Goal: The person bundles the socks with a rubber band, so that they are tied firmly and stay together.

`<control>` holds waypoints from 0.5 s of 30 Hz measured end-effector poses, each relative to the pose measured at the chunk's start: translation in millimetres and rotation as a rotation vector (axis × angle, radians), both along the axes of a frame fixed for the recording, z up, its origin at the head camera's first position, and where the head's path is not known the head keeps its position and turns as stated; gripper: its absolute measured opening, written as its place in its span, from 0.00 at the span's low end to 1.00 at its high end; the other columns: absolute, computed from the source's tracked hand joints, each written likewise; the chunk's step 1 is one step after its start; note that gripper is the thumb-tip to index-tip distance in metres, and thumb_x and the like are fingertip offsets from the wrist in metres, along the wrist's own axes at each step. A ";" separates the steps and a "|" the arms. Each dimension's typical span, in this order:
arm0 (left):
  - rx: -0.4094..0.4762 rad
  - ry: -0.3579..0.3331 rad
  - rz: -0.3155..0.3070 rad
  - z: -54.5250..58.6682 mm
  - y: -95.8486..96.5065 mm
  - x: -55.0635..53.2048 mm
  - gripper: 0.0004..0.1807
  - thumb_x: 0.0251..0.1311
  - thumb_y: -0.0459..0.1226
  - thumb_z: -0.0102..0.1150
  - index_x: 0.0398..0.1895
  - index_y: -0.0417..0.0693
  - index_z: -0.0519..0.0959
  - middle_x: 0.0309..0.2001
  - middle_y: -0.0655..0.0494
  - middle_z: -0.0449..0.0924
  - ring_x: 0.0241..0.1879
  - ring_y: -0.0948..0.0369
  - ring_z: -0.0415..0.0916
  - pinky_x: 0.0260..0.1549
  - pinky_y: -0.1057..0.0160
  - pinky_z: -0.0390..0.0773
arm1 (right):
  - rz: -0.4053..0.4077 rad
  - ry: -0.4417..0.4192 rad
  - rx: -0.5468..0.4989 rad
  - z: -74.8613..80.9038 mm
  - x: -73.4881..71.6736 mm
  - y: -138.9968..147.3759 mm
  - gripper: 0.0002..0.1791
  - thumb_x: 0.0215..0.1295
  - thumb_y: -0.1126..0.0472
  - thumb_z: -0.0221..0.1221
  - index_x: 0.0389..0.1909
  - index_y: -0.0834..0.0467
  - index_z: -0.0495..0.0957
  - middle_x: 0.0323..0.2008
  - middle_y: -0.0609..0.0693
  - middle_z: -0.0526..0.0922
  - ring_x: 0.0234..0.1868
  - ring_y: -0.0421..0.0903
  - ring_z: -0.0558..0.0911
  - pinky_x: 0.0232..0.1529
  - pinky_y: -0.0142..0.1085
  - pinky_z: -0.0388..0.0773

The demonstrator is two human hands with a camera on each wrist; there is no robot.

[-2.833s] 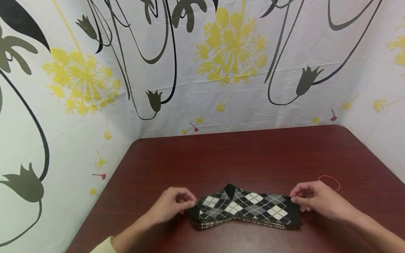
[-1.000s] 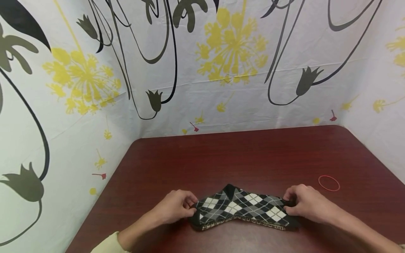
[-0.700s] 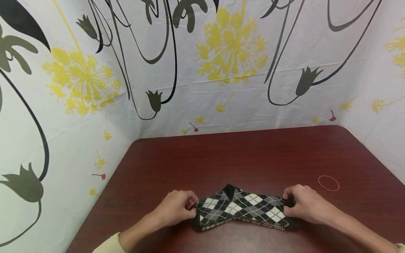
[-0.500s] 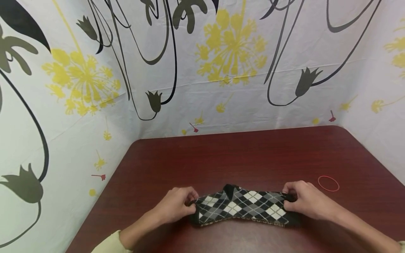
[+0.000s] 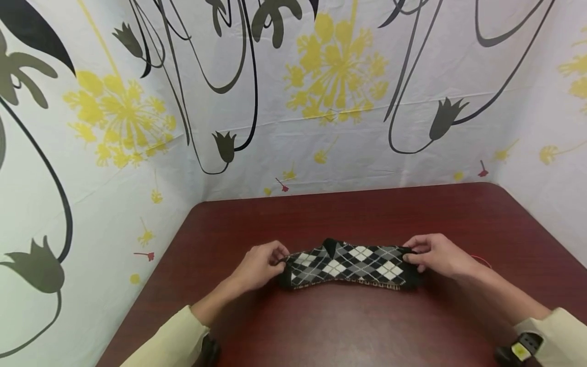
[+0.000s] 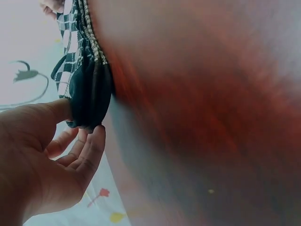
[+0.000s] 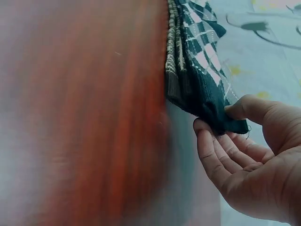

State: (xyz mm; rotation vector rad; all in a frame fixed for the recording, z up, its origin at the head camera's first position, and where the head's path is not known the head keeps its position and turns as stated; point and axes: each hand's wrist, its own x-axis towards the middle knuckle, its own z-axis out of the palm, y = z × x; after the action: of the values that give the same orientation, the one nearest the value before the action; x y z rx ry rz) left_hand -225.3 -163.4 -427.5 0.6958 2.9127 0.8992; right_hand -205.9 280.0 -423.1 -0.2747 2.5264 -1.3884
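A pair of argyle socks (image 5: 339, 267), black, grey and white, lies one on the other and stretches sideways between my hands in the head view. My left hand (image 5: 258, 265) pinches the black toe end, thumb on top and fingers beneath. At the other end my right hand (image 5: 437, 255) pinches the black cuff. The left wrist view shows the toe (image 6: 89, 94) between thumb and fingertips, with the layered edges turned toward the table. In the right wrist view the cuff (image 7: 211, 103) sits between thumb and fingers.
A thin red rubber band (image 5: 482, 260) lies on the dark red table (image 5: 348, 326), partly hidden behind my right wrist. Patterned white cloth (image 5: 275, 102) hangs behind the table and along both sides.
My right hand first shifted inward to grip the cuff. Both hands then carried the socks away from me, farther up the table. My right arm now covers part of the rubber band.
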 end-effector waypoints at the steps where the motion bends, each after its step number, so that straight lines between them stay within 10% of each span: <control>1: 0.009 -0.007 0.009 -0.2 0.1 -4.0 0.11 0.63 0.29 0.69 0.47 0.49 0.85 0.40 0.60 0.85 0.40 0.63 0.82 0.45 0.57 0.83 | -0.009 -0.006 -0.005 0.3 -4.2 0.0 0.15 0.73 0.66 0.66 0.53 0.73 0.81 0.43 0.59 0.88 0.36 0.49 0.86 0.36 0.41 0.86; 15: 0.069 -0.109 0.111 -5.1 -3.5 -29.1 0.04 0.70 0.37 0.69 0.45 0.51 0.86 0.37 0.61 0.86 0.38 0.64 0.81 0.46 0.53 0.81 | -0.082 0.020 0.041 -7.3 -25.4 1.1 0.24 0.72 0.60 0.69 0.58 0.74 0.81 0.47 0.63 0.89 0.35 0.49 0.87 0.35 0.40 0.86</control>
State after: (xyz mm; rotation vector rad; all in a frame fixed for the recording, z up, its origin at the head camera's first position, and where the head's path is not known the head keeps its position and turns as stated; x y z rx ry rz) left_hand -254.4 -167.0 -432.6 0.4754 2.8600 1.0184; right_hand -231.4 281.1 -430.4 -0.1801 2.6067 -1.3677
